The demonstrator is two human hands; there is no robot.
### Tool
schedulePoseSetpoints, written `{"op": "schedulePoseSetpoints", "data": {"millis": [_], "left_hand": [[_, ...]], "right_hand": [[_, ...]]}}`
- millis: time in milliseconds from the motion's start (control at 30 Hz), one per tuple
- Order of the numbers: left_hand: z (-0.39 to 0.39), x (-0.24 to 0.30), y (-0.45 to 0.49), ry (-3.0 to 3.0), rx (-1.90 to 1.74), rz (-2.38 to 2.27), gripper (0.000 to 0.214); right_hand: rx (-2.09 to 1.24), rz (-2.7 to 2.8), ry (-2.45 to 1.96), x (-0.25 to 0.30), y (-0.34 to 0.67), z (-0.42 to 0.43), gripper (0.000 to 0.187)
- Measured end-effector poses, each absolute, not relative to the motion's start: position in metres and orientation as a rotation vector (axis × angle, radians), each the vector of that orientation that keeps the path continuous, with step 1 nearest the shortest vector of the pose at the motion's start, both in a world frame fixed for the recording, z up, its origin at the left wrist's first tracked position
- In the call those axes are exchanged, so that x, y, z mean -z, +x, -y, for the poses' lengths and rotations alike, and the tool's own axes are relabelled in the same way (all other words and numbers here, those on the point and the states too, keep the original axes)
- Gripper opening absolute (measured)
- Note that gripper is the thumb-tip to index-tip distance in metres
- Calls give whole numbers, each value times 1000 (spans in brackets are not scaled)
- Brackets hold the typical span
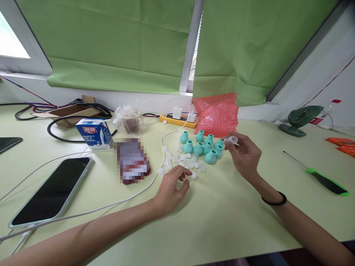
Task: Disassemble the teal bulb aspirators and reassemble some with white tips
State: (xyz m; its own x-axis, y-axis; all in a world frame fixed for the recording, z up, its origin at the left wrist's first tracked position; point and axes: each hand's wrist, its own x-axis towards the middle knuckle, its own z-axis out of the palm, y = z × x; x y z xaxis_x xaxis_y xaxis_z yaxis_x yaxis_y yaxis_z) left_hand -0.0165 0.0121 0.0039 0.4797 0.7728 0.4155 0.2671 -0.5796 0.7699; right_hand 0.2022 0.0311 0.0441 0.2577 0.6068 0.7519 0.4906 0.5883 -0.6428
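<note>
My right hand [245, 155] is raised at the right end of a group of teal bulbs, its fingers closed on a small translucent plastic tube [232, 140] with a round open end. My left hand [174, 187] rests low over the table, fingers loosely curved and thumb apart, with nothing between them. Just past its fingertips lies a small white plastic piece [194, 176]; whether they touch is unclear. Several teal rubber bulbs [211, 156] stand with their open necks upward. Clear and white plastic parts [191, 162] lie loosely in front of them.
A pink bubble-wrap bag [216, 114] and a yellow power strip [163, 118] lie behind. To the left are a milk carton [95, 135], phone [52, 192], red-edged blurred object [133, 160] and white cable [133, 198]. A screwdriver [324, 181] and green fan [303, 117] are right.
</note>
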Motion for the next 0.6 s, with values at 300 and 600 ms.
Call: {"op": "schedulePoseSetpoints", "data": {"millis": [300, 600], "left_hand": [[-12, -7, -16, 2092, -1042, -830, 21], [-13, -5, -15, 2105, -1077, -773, 23]], "right_hand": [[-353, 1528, -1263, -41, 212, -38, 32], [-293, 1499, -1380, -25, 223, -54, 25]]}}
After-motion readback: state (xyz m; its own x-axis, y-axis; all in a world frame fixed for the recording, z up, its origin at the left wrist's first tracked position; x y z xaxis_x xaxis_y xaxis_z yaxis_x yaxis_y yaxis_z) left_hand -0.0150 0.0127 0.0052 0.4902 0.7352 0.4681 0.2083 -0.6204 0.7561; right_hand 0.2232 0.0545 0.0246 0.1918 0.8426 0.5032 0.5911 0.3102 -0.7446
